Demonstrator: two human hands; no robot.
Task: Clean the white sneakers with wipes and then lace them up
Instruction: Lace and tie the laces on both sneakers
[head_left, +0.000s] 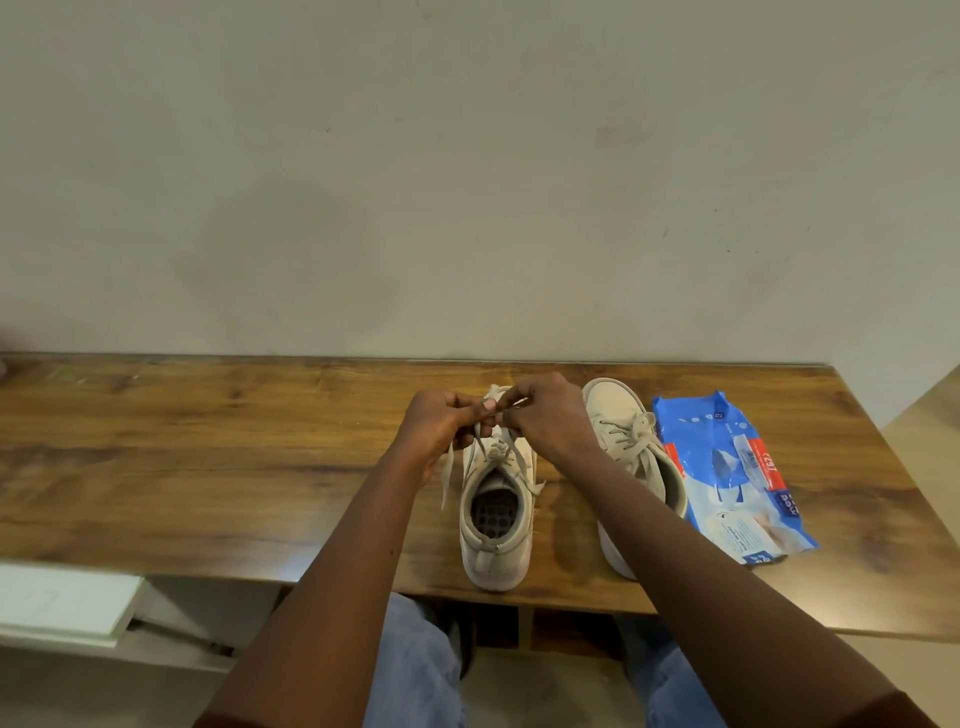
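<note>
Head view of a late stage of lacing, with positions given relative to the wipes pack (727, 467). The pack is blue and lies flat at the right end of the wooden table (208, 457).

The second sneaker (618, 410) stands just beside the pack on its left, toe toward the wall. Its lace appears threaded and gathered in a knot, though the forearm hides its heel. The first sneaker (496, 525) stands farther left of the pack, with a strip of bare wood between the two shoes and its heel at the near table edge.

Both hands meet above this shoe's tongue. The left hand (441, 423) has its fingers curled and pinches one strand of the lace (448, 478), whose free end hangs down the shoe's far side from the pack. The right hand (550, 421), also curled, pinches the other strand, and the fingertips of the two hands almost touch.

No loose wipe is in view and both uppers look evenly pale, so the wiping stage is probably complete. The lace crosses at the upper eyelets of the first sneaker. What likely remains is finishing and tightening its bow.
</note>
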